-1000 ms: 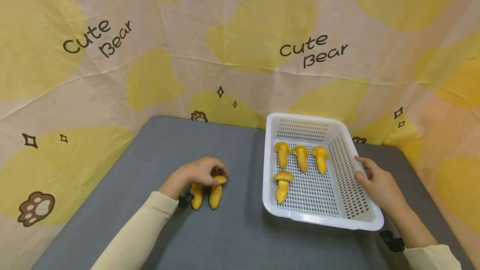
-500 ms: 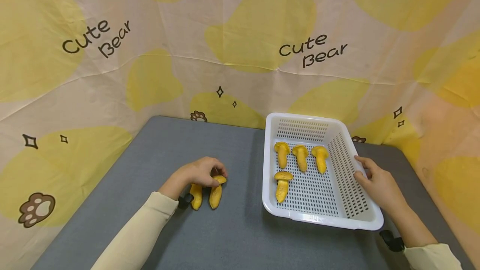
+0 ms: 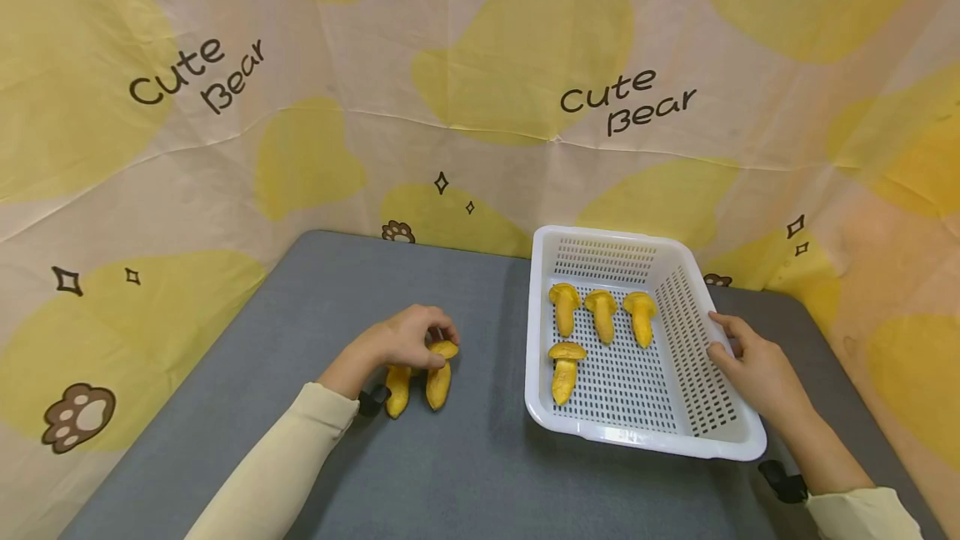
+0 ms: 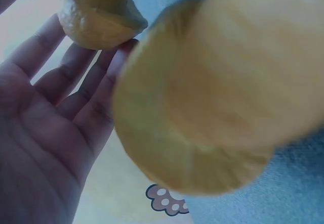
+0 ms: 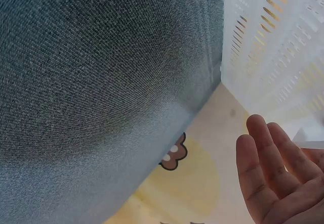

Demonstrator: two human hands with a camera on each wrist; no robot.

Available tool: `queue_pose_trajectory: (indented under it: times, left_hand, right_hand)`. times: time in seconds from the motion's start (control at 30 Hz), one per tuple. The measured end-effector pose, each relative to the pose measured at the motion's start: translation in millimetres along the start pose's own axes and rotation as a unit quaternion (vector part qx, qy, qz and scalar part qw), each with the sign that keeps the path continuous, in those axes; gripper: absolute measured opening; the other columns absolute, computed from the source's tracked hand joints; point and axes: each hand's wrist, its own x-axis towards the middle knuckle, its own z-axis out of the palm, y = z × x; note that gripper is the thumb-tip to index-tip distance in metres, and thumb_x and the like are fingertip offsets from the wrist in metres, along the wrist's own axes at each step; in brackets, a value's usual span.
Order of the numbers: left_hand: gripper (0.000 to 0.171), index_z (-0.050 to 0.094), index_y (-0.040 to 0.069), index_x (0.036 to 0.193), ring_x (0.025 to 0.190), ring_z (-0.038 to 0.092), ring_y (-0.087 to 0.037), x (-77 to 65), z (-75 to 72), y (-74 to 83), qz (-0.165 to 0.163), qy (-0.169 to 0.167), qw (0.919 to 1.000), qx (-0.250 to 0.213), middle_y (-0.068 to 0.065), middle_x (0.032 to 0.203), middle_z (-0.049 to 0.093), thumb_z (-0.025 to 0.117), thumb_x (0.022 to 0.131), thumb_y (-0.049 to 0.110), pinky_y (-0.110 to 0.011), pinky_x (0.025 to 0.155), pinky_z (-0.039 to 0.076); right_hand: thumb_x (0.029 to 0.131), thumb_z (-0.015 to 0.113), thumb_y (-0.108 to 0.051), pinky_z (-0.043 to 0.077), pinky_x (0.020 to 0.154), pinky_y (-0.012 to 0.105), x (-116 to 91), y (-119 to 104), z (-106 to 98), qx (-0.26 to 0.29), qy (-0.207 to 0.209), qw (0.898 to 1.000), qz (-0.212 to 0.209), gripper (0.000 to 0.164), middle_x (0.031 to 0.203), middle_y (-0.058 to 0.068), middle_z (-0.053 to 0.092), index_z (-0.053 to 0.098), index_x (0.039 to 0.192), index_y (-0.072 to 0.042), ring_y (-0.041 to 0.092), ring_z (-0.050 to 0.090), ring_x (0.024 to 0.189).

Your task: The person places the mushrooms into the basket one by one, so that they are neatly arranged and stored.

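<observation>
My left hand (image 3: 408,338) pinches a yellow mushroom (image 3: 438,387) by its cap between thumb and fingers, just at the table. In the left wrist view this mushroom (image 4: 93,29) is at the fingertips, upper left. A second yellow mushroom (image 3: 398,394) lies beside it under the hand, its cap hidden in the head view; it looms large and blurred as a mushroom (image 4: 243,82) in the left wrist view. My right hand (image 3: 765,369) holds the right rim of a white perforated plastic basket (image 3: 693,332); its fingers (image 5: 271,153) lie along the outside.
Several yellow mushrooms lie in the basket: three in a back row, including the middle mushroom (image 3: 602,315), and one front-left mushroom (image 3: 566,373). The grey table (image 3: 420,473) meets a yellow patterned cloth (image 3: 480,65) behind and at the sides.
My left hand has moved slightly up and right with the pinched mushroom, and the mushroom beside it has shifted a little. The right hand and basket have stayed put.
</observation>
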Motion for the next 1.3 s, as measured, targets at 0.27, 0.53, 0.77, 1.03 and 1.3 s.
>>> queue_pose_trajectory:
  times: [0.27,0.53,0.77,1.03,1.3]
  left_hand:
    - [0.025,0.068,0.019,0.103,0.088,0.058,-0.013,1.8,-2.3,6.4,0.026,0.03,0.9992,0.008,0.003,0.101,0.062,0.07,0.079,0.016,-0.026,0.074,0.052]
    - [0.026,0.067,0.017,0.106,0.09,0.058,-0.013,4.0,-6.8,14.3,0.034,0.059,0.9976,-0.007,0.003,0.101,0.062,0.069,0.081,0.016,-0.024,0.074,0.053]
    - [0.027,0.067,0.015,0.106,0.089,0.06,-0.013,7.7,-12.5,24.4,0.051,0.083,0.9952,-0.005,0.002,0.1,0.061,0.071,0.079,0.013,-0.022,0.073,0.054]
    - [0.026,0.068,0.014,0.102,0.087,0.06,-0.011,15.0,-18.1,37.0,0.086,0.113,0.9899,0.0,0.002,0.097,0.063,0.07,0.077,0.013,-0.023,0.073,0.055]
    - [0.025,0.068,0.013,0.101,0.086,0.061,-0.01,21.9,-21.0,49.4,0.127,0.148,0.9807,-0.008,0.001,0.097,0.064,0.069,0.076,0.012,-0.021,0.073,0.054]
  right_hand:
    - [0.099,0.04,-0.027,0.053,0.048,0.029,-1,-1,-1,-0.001,-0.001,1.0,-0.002,0.057,0.113,0.031,0.057,0.03,0.148,0.001,0.017,0.066,0.061]
    - [0.099,0.041,-0.026,0.052,0.048,0.029,0,-1,-1,-0.002,0.004,1.0,-0.007,0.057,0.112,0.031,0.058,0.031,0.148,0.0,0.017,0.066,0.06]
    - [0.099,0.042,-0.026,0.053,0.048,0.029,0,0,-1,0.0,0.001,1.0,-0.002,0.057,0.113,0.031,0.057,0.03,0.147,0.001,0.016,0.066,0.06]
    - [0.099,0.042,-0.026,0.053,0.048,0.029,0,0,-1,-0.002,0.0,1.0,-0.005,0.057,0.116,0.031,0.056,0.03,0.148,0.001,0.017,0.066,0.061]
    - [0.099,0.042,-0.027,0.053,0.048,0.029,0,0,-1,-0.001,-0.006,1.0,0.001,0.057,0.116,0.031,0.056,0.03,0.148,0.001,0.016,0.067,0.061]
